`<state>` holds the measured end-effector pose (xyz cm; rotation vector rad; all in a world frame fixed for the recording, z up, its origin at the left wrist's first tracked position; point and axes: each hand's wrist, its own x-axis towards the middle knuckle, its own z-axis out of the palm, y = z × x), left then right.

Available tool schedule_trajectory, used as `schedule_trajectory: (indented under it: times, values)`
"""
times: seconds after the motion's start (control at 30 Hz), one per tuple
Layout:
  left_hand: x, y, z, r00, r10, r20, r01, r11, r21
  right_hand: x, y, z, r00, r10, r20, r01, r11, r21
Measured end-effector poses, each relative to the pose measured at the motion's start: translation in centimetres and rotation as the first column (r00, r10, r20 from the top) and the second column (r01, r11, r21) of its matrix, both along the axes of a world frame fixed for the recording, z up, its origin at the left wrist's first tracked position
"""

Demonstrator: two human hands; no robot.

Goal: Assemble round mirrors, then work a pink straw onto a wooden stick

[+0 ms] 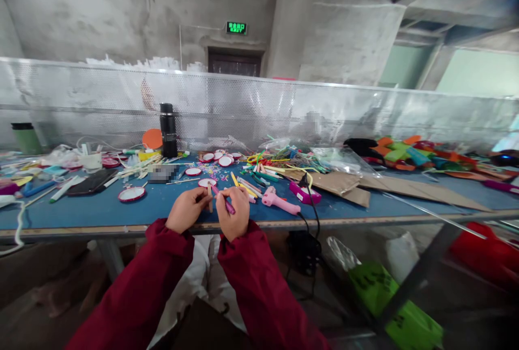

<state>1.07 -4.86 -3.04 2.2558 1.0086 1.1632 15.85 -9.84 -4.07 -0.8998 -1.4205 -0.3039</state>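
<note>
My left hand (187,210) pinches a short, flat wooden stick (210,202) upright near the table's front edge. Closed around a purple marker (229,207) is my right hand (235,219), right beside the stick. The marker's upper end leans toward the stick; whether they touch is too small to tell. Just beyond the hands lies a round white disc with a red rim (207,182). Several yellow and pale pens (245,187) rest right of my right hand, near a pink glue gun (280,201).
On the blue tabletop (170,212) are another red-rimmed disc (132,194), small coloured bands (217,170), a dark phone (92,182) and a black bottle (167,131). To the right lie a purple box (305,193) with a cable and brown cardboard (425,193). A perforated metal screen (251,107) stands behind.
</note>
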Motion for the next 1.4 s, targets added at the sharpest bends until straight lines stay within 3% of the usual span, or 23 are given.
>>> schedule_trajectory:
  times: [1.4]
  values:
    - [0.0, 0.02, -0.02, 1.0, 0.002, 0.006, -0.002, 1.0, -0.002, -0.08, -0.16, 0.05, 0.999, 0.003, 0.041, -0.002, 1.0, -0.026]
